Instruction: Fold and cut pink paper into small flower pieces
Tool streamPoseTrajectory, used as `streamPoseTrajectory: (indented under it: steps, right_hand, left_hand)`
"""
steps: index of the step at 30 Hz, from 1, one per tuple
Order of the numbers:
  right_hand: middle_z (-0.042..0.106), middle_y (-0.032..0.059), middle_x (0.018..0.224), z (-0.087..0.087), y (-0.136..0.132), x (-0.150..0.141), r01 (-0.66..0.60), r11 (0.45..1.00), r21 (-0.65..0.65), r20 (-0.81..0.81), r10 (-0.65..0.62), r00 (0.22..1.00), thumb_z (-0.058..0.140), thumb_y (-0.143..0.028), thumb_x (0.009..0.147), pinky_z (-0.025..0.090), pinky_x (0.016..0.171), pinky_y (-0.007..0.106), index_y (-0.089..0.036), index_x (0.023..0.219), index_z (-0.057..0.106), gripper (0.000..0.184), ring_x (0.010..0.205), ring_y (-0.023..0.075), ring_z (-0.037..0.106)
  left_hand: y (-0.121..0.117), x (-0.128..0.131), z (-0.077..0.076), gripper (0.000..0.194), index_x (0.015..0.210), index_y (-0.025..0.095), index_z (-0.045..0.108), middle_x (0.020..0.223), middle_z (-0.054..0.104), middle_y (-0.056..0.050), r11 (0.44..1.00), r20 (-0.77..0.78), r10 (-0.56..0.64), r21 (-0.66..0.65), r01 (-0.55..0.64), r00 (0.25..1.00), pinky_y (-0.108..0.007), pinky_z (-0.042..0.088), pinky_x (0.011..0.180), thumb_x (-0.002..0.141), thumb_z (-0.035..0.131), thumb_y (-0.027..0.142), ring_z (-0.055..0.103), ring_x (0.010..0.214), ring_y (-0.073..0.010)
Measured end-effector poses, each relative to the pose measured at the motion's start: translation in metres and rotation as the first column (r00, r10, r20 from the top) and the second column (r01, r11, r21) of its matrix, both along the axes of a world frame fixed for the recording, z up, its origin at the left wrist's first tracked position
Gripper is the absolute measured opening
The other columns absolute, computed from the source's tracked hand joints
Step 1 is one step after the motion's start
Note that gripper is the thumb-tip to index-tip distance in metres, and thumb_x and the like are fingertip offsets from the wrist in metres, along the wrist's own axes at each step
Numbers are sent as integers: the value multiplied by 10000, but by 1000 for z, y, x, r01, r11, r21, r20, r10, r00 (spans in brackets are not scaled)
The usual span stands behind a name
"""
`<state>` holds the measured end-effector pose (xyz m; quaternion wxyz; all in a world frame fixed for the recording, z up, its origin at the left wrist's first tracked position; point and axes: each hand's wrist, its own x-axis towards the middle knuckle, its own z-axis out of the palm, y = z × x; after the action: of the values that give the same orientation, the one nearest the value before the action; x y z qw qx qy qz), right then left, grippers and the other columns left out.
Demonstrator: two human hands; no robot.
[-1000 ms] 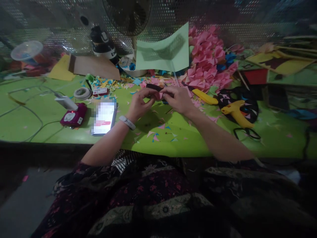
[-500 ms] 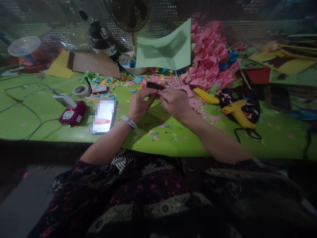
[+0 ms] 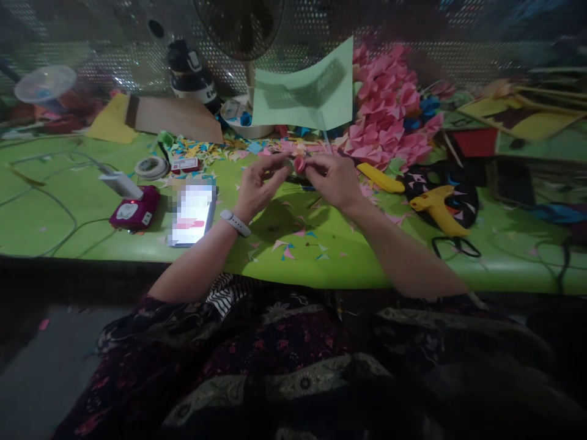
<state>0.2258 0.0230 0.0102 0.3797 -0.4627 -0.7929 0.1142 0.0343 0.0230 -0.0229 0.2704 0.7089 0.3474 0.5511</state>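
Note:
A small pink paper flower (image 3: 299,164), curled into a cup, is pinched between the thumb and fingers of my right hand (image 3: 334,182) above the green table. My left hand (image 3: 260,186), with a white band at the wrist, is just left of the flower. Its thumb and forefinger curve toward the flower with a gap between their tips; whether they touch it is hard to see. A dark, thin object (image 3: 302,188) lies under my hands, partly hidden. Small pink and blue paper scraps (image 3: 288,252) are scattered on the table nearer to me.
A lit phone (image 3: 191,214), a purple power adapter (image 3: 134,209) and a tape roll (image 3: 151,167) are on the left. Pink folded paper pieces (image 3: 389,104) are heaped behind. To the right are a yellow cutter (image 3: 380,177) and a yellow glue gun (image 3: 438,208).
My hands have drawn slightly apart, and the pink flower now shows between them in my right fingers. The black object seen behind my fingers is no longer visible there.

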Motion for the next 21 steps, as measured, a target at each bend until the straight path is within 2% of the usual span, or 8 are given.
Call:
streamPoseTrajectory:
  steps: [6,10,13,16,19,21]
  right_hand:
    - [760,49,843,1,0,0,-70,984,-161,-218,33,975,634,-293,866,575,790,398,-194,893,785,183,807,223,692]
    - [744,44,787,-1,1,-2,-138,957,-255,-343,44,938,670,-346,853,607,764,412,-196,845,767,179,771,219,702]
    - [733,36,768,-1,2,-2,-178,937,-299,-415,40,909,692,-339,839,621,750,427,-194,801,747,160,729,209,705]
    - [730,27,773,0,3,-2,-194,926,-324,-454,28,891,705,-283,825,626,761,427,-193,777,732,106,707,190,702]
    - [726,17,759,1,3,-3,-199,921,-334,-477,17,879,703,-244,814,628,766,405,-193,772,722,69,694,169,692]
    - [720,12,741,1,2,-4,-212,916,-339,-481,25,877,702,-251,813,629,758,387,-193,763,716,78,689,162,685]
  left_hand:
    - [8,1,-8,324,1137,213,701,1046,756,-66,997,95,-35,-68,41,995,-327,597,860,912,651,440,716,969,-178]
    - [12,-1,-13,263,1094,192,687,987,747,-63,996,77,-3,-91,10,997,-316,601,835,937,621,393,710,913,-157]
    - [7,-3,-8,280,1193,222,633,1051,728,-71,999,10,44,6,-44,999,-343,591,888,954,602,364,700,981,-169]
    - [-1,-6,1,310,1232,257,599,1253,659,-99,974,-124,130,200,-103,984,-425,530,1031,936,630,345,625,1204,-235]
    - [-3,-10,5,350,1227,257,602,1376,578,-114,936,-288,176,345,-70,941,-494,444,1129,891,681,313,527,1337,-290]
    - [0,-11,3,326,1208,251,615,1368,583,-109,921,-342,204,384,-62,917,-503,440,1130,887,669,274,533,1327,-283]
